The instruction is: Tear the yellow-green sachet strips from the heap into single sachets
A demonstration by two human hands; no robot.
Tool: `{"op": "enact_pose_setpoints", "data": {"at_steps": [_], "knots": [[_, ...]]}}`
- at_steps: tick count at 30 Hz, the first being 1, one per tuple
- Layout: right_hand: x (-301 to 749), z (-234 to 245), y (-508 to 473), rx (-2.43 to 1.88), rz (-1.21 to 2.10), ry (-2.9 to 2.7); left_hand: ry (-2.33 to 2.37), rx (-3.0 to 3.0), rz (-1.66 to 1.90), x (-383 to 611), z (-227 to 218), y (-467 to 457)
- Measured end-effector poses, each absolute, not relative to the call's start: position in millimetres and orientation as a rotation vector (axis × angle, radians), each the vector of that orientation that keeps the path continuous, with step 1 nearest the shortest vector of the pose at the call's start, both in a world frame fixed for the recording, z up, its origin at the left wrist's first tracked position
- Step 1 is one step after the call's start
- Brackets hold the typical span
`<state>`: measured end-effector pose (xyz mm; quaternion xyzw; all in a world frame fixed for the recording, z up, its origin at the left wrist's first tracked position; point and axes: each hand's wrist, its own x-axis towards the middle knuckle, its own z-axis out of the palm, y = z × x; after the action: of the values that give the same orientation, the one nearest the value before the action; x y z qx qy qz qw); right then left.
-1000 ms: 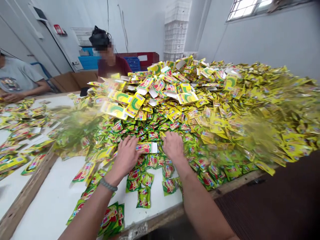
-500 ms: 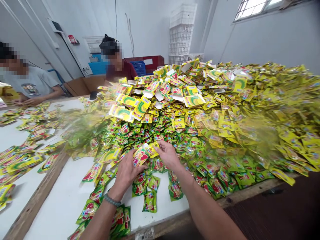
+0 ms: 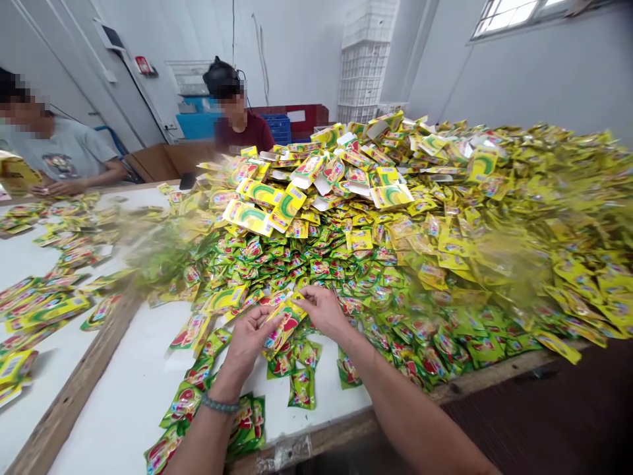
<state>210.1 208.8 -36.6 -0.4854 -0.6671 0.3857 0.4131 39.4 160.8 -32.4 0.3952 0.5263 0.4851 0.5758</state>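
While left hand grips slim yellow printed cardboard box above small green plastic sachets on white tabletop, right hand bends fingers at upper end; whether gripping, I cannot tell. Box held slanted, I judge, so end faces right fingers.

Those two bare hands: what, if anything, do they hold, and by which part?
The left hand holds a yellow box by its left side. The right hand is at the box's far end; what exactly it grips there is unclear.
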Motion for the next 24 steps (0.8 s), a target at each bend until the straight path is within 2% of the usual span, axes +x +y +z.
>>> {"op": "enact_pose_setpoints", "data": {"at_steps": [4,10,12,15,24], "knots": [[224,-26,209,-1.269,0.999,-1.743,1.184,0.791,1.105,39,-33,161],[253,-8,204,-1.582,0.609,-2.271,1.364,0.694,1.14,27,-33,165],[249,-11,201,-1.692,0.545,-2.418,1.394,0.691,1.156,24,-30,166],[242,-16,199,-1.639,0.526,-2.498,1.431,0.703,1.155,22,-26,166],[235,-18,211,-1.325,1.031,-1.65,1.371,0.794,1.142,28,-30,164]]}}
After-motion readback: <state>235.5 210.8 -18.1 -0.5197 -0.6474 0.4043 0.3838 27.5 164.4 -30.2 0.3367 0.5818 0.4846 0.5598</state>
